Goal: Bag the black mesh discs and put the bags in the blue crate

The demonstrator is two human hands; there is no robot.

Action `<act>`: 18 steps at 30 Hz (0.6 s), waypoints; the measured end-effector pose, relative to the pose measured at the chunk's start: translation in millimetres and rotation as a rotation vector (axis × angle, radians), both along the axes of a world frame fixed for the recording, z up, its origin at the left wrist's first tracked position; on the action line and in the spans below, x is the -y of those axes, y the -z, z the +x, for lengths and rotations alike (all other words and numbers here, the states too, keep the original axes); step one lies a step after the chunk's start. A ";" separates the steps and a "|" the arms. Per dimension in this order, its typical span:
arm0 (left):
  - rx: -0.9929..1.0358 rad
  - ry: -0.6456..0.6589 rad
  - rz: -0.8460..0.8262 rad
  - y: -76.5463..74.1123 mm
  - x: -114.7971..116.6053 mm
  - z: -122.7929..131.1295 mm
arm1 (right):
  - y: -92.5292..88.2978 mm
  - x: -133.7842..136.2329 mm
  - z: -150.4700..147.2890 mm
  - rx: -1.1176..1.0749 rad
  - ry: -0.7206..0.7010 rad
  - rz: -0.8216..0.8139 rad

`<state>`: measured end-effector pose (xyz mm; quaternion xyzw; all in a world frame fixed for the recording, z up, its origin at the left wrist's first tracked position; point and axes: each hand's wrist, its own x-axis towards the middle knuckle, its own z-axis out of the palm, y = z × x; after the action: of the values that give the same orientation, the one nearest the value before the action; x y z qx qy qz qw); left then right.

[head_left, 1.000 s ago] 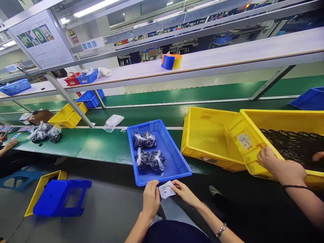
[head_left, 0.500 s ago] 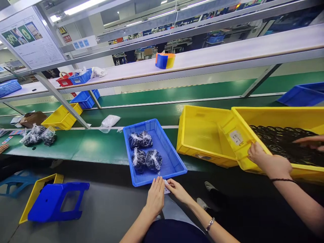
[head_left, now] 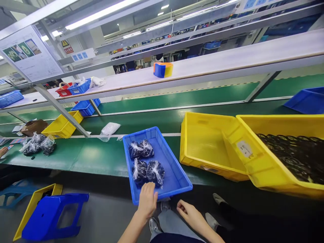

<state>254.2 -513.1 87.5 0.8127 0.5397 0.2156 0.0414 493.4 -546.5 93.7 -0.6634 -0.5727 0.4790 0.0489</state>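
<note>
A blue plastic bin (head_left: 174, 175) sits at the bench's front edge, its near end jutting past it. Inside, toward the left, lie several knotted clear plastic bags of black parts (head_left: 155, 172). My left hand (head_left: 147, 201) lies over the bin's near rim, fingers together and thumb apart, with no object visible in it. Whether its hidden finger sides press on the rim is unclear. To the right, my right hand (head_left: 189, 213) hovers below the rim, apart from the bin, fingers loosely bent and holding nothing visible.
Right of the bin stand a yellow crate (head_left: 202, 162) and a larger yellow crate (head_left: 255, 165) of black ring-shaped parts. A white plastic packet (head_left: 110, 129) lies behind. Bagged parts (head_left: 35, 144) and another person's hand (head_left: 3, 151) are at left. A blue stool (head_left: 43, 216) stands on the floor.
The white label that was between my hands no longer shows. My hands have parted, the left moving onto the rim. The other person's hands have left the large yellow crate. The view tilted up.
</note>
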 end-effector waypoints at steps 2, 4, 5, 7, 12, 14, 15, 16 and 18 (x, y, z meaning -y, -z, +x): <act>0.037 -0.146 0.039 -8.2 -27.1 -27.8 | -3.2 -4.7 13.6 0.021 0.003 -0.031; 0.070 -0.329 0.075 -13.9 -63.0 -64.1 | -4.4 -14.3 30.1 0.033 0.021 -0.035; 0.078 -0.404 0.092 -15.4 -83.5 -83.8 | -5.2 -20.0 39.0 0.038 0.036 -0.027; 0.076 -0.506 0.107 -15.0 -128.1 -122.0 | -8.4 -31.0 57.0 0.053 0.084 0.000; 0.006 -0.534 0.059 -0.4 -247.0 -188.0 | -25.5 -40.2 88.6 0.107 0.306 0.086; -0.027 -0.508 0.033 7.7 -295.9 -200.7 | -29.4 -33.9 89.9 0.128 0.412 0.094; -0.044 -0.491 0.020 11.9 -320.2 -204.5 | -29.5 -28.7 87.3 0.143 0.463 0.082; -0.060 -0.474 0.008 16.2 -343.9 -206.8 | -28.1 -22.2 82.5 0.156 0.512 0.062; -0.087 -0.429 -0.014 25.8 -387.6 -207.9 | -21.4 -6.7 67.1 0.171 0.605 0.003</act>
<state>46.3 -125.5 61.7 0.6874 0.7031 0.1805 -0.0233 560.5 -539.8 115.1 -0.8414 -0.3523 0.3845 0.1419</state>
